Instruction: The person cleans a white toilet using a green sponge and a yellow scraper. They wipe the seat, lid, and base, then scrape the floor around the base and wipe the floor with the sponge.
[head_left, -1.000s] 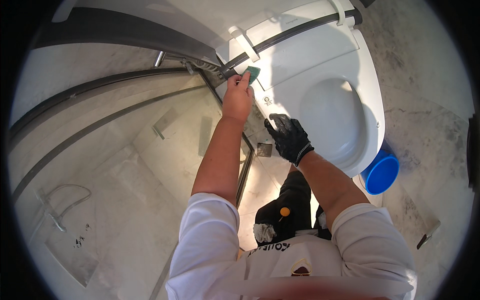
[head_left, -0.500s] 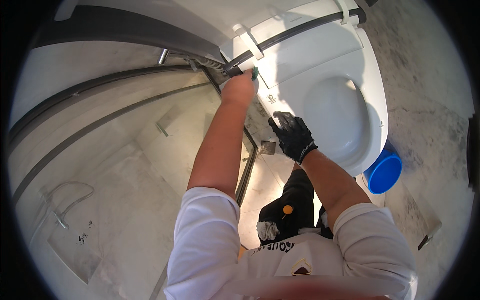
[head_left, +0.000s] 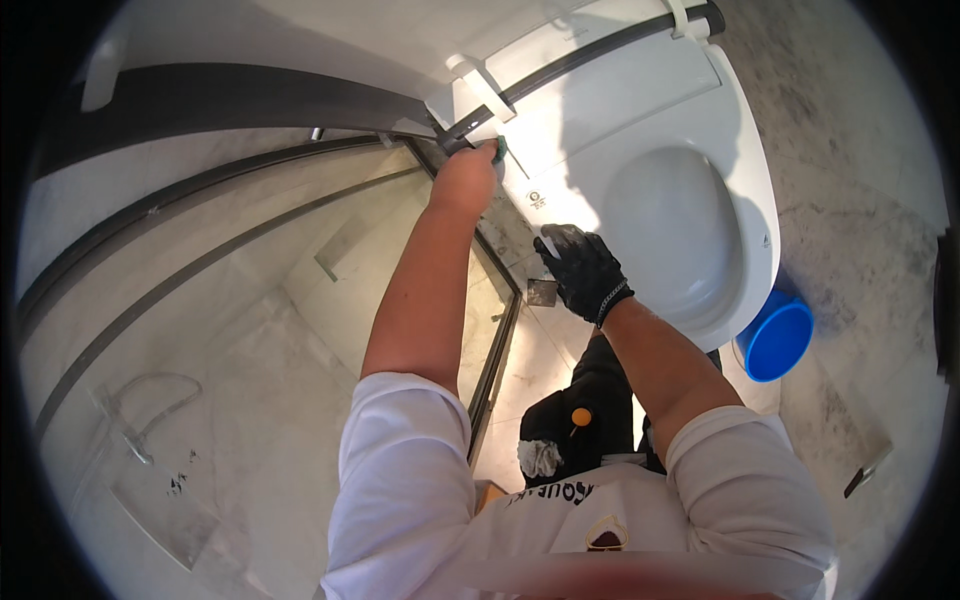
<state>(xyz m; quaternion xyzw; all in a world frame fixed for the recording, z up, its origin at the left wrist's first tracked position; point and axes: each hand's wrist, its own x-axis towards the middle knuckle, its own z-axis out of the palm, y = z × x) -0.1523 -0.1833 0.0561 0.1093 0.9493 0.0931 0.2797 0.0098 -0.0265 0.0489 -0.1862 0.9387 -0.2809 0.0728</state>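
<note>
- At the left hand (head_left: pixel 466 182): pad (head_left: pixel 500 150), partly hidden, apparently clamped in the fingers beside the toilet (head_left: pixel 640 110)
- Right hand (head_left: pixel 582 270): gloved, apart from the left, at the toilet's edge; cannot tell its grip
- Probably best: pad flat, pressure even, knuckles clear of the bar (head_left: pixel 580 65) just beyond the left hand

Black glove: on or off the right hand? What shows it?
On: the black glove covers the right hand, while the left hand is bare.
</note>
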